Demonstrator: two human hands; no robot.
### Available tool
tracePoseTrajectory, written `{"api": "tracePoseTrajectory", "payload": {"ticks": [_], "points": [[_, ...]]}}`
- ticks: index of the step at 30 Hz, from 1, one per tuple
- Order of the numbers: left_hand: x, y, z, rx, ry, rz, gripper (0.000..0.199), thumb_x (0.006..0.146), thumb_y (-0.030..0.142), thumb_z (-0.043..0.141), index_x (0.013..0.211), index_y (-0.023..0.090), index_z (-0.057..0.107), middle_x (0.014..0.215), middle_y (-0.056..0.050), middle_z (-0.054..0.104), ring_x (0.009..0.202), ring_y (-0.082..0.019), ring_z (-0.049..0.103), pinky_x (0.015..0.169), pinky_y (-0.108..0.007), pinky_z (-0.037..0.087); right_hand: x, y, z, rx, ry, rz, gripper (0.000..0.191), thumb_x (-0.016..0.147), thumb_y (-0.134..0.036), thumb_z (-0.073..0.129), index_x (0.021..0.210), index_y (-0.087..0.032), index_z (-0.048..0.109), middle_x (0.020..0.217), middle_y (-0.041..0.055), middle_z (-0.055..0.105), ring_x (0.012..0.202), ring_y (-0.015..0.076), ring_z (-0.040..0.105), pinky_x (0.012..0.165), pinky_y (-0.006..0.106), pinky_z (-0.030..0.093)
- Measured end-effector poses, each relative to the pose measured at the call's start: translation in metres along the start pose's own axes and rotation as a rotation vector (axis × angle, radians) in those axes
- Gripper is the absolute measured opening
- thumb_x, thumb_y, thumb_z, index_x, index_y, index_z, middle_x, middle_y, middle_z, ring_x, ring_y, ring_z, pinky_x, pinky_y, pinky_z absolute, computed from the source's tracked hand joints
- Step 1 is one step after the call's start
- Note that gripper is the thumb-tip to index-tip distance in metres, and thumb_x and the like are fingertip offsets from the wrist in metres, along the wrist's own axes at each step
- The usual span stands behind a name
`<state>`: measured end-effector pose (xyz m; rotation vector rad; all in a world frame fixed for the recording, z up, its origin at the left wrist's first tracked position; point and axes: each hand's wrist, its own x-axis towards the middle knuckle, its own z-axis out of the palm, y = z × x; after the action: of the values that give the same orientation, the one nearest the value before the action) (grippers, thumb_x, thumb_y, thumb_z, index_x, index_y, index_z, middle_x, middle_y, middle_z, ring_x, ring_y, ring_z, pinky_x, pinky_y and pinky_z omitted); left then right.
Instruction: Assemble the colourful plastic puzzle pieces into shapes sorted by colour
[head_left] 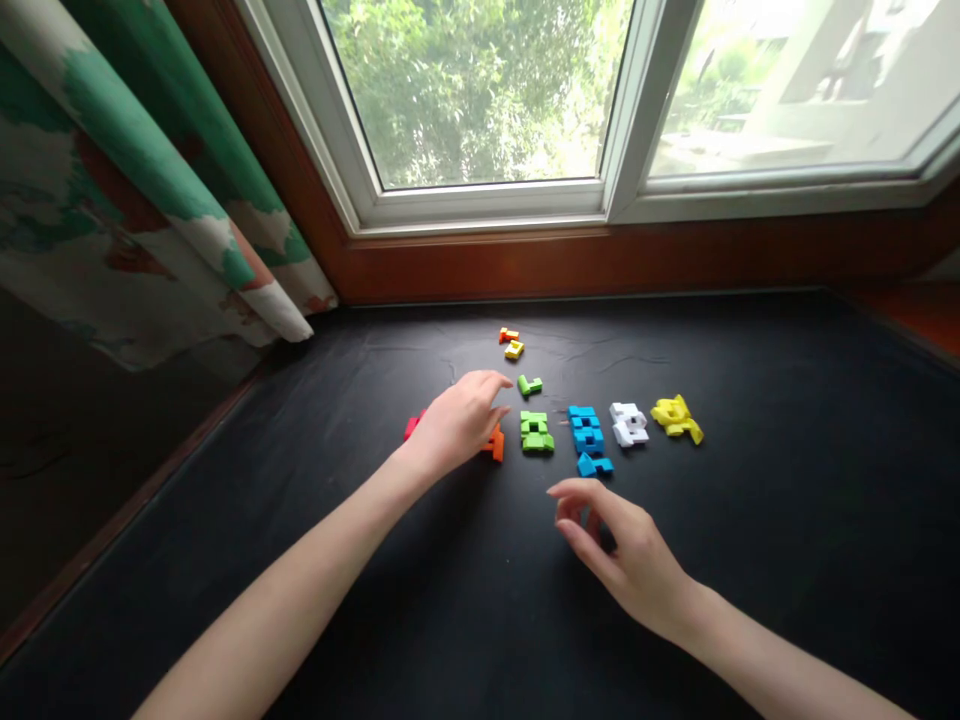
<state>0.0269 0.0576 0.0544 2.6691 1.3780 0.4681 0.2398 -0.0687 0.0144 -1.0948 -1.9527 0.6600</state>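
My left hand (466, 415) reaches over the orange plastic piece (495, 443) and partly hides it, along with a red piece (412, 426) at its left. Its thumb and forefinger are apart, with nothing seen between them. Just beyond its fingertips lies a small green piece (529, 385). Closer in is a group of green pieces (535, 432). My right hand (611, 535) hovers with curved, parted fingers and nothing in it. Near its fingertips sits a loose blue piece (595, 465), below a stack of blue pieces (586, 430).
White pieces (628, 424) and yellow pieces (677, 417) continue the row to the right. Farther back lie a small orange piece (508, 335) and a small yellow piece (514, 350). The black tabletop (787, 520) meets a window ledge; a curtain (217, 230) hangs at left.
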Motion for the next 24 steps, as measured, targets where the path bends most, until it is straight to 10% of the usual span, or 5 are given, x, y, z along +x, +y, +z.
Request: {"api": "tracePoseTrajectory", "payload": {"ticks": [12,24], "points": [[0.061,-0.009,0.038,0.115,-0.044,0.009,0.021,0.085,0.022,0.072,0.101,0.011,0.064,0.114,-0.015,0.067,0.117,-0.030,0.057,0.097,-0.038,0.050,0.002,0.001,-0.001,-0.012,-0.012,-0.020,0.017,0.095,-0.016,0.052,0.110,-0.021,0.058,0.082,0.0007,0.068,0.066,0.0123,0.064,0.058,0.020,0.051],[-0.053,0.027,0.017,-0.409,0.186,0.017,0.024,0.084,0.018,0.071,0.105,0.017,0.061,0.098,-0.006,0.071,0.080,-0.018,0.069,0.075,-0.029,0.058,0.000,0.000,0.000,-0.020,-0.031,0.059,0.008,0.097,-0.021,0.048,0.101,-0.021,0.055,0.080,0.0014,0.066,0.063,0.0135,0.062,0.059,0.023,0.051]]}}
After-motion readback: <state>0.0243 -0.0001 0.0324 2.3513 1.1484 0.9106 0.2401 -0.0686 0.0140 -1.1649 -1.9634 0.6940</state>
